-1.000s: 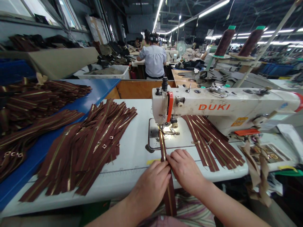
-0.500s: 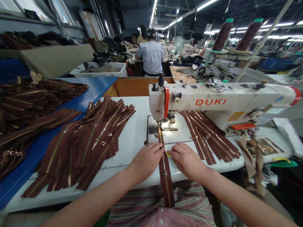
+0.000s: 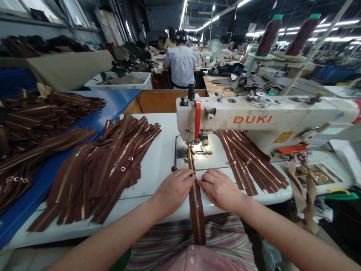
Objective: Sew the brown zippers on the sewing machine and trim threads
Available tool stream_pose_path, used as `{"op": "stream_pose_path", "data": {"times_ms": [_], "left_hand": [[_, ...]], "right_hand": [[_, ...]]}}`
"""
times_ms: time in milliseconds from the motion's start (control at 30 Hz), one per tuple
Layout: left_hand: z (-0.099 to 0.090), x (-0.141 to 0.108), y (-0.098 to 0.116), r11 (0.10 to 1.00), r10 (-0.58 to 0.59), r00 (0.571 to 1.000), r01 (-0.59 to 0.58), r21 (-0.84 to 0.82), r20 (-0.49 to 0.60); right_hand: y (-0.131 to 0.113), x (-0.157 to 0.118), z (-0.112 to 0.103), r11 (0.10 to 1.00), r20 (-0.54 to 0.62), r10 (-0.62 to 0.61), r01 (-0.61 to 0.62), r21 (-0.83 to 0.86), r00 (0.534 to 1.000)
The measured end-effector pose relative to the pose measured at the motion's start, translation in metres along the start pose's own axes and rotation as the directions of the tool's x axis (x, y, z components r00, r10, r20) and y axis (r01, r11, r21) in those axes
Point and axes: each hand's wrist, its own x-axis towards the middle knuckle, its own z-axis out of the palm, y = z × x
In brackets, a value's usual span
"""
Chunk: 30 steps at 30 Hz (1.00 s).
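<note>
Clearly, the white worktable (image 3: 167, 146) took up most of the view, and the sewing machine (image 3: 220, 114) stretched over its right half. Brown zippers (image 3: 104, 169) lay heaped on the left, and a smaller fan of zippers (image 3: 245, 165) sat partly beneath the machine arm, their far ends hidden. Between them a single zipper strip (image 3: 199, 226) ran from under the needle area toward the wearer, its near end hanging over the edge against the striped cloth (image 3: 225, 233).

The left hand (image 3: 173, 190) had its fingertips on the strip's left side; the right hand (image 3: 221, 190) touched the right edge. Whether either pinched the tape or merely pressed it, I couldn't tell, since the backs of the hands covered the thumbs' contact.

To my eye, uneven pressure from the two sides could have skewed the tape and bent a seam; the hanging end could have dragged too. The metal slider (image 3: 196, 205), lower down, might have jammed had it reached the presser foot (image 3: 190, 146). Glare and small scale left the needle tip and any stitches unreadable.
</note>
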Motion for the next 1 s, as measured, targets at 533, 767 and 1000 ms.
{"op": "stream_pose_path", "data": {"times_ms": [533,767,1000], "left_hand": [[0.0014,-0.0021,-0.0008,1.000,-0.004,1.000,0.004,-0.010,0.004],[0.0021,-0.0020,-0.0021,1.000,0.020,1.000,-0.020,0.013,0.012],[0.0028,-0.0021,-0.0027,0.999,0.025,1.000,-0.025,0.020,0.002]], "right_hand": [[-0.0004,0.0006,-0.0013,1.000,0.046,0.014,-0.014,-0.005,0.999],[0.0004,0.0006,-0.0002,1.000,0.068,0.010,-0.009,-0.015,0.998],[0.0017,0.0043,-0.0030,1.000,0.051,-0.008,0.009,-0.018,0.999]]}}
